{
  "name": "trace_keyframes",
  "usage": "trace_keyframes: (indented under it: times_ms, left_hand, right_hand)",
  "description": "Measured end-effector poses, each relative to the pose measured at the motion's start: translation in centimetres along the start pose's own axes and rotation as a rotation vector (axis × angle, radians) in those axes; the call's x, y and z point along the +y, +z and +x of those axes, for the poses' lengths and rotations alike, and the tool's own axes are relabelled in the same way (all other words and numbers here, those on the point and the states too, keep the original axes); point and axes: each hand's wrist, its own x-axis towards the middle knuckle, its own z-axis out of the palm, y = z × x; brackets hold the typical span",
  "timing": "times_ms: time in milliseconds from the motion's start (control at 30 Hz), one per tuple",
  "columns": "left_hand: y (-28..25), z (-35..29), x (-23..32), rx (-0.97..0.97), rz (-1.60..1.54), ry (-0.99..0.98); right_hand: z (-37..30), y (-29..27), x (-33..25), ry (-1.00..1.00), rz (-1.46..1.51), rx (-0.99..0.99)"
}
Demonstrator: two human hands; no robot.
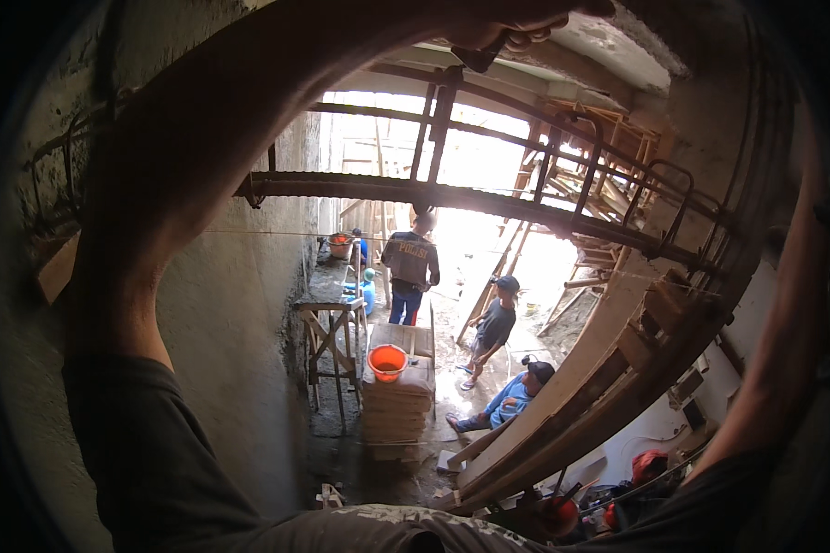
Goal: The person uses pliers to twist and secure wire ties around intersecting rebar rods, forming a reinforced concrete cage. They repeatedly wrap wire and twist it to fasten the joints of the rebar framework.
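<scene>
My left arm bends up and across the top of the head view. My left hand [516, 26] is raised there with its fingers curled closed, cut off by the upper edge. Beside its fingers a dark, angular piece [480, 57] sticks out; its kind is unclear. Just below the hand runs a rusty rebar cage [360, 187] with bent stirrups [592, 152], spanning from the left wall to the right. My right forearm [773, 369] reaches up along the right rim, and its hand is out of sight.
Wooden formwork boards [549, 410] slope along the right. Far below, several people stand or sit near a stack [397, 410] carrying an orange bucket [387, 363]. A wooden trestle [332, 309] stands by the rough left wall [231, 323]. A thin string [267, 232] crosses from that wall.
</scene>
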Motion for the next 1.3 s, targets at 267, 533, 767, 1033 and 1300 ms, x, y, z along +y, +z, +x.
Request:
trace_keyframes:
  times_ms: [267,533,767,1033,1300]
  left_hand:
    - [-1.2,-1.1,-1.4,-0.078,0.027,-0.054]
    - [-2.1,-0.6,-2.0,-0.11,0.051,-0.089]
    - [-2.7,-0.9,-2.1,-0.082,0.053,-0.075]
    - [-2.8,-1.1,-2.1,-0.031,0.032,-0.047]
    - [-3.5,-1.4,-2.0,0.008,0.035,-0.028]
  right_hand:
    - [4.2,6.7,-1.4,0.101,0.501,0.026]
    - [8.0,9.5,-2.9,0.151,0.751,0.061]
    - [9.1,10.7,-4.3,0.163,0.88,0.058]
    - [9.1,12.0,-4.8,0.157,1.212,0.041]
    - [8.3,12.4,-4.5,0.2,1.337,0.075]
